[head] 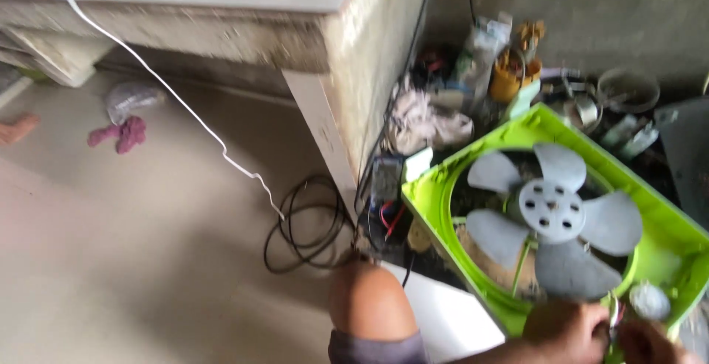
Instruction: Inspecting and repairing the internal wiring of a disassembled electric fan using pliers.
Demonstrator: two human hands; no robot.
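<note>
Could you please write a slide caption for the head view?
Both hands, left hand and right hand, meet at the lower edge of a lime-green fan housing with grey blades.

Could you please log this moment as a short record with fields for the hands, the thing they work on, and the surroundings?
Setting: floor beside a low counter
Main item: lime-green fan housing with grey four-blade fan
Left hand: at the housing's lower edge, grip unclear
Right hand: beside it at some thin wires, mostly cut off
Nearby: coiled black cable, white cord, pink rag, clutter of small parts
</note>
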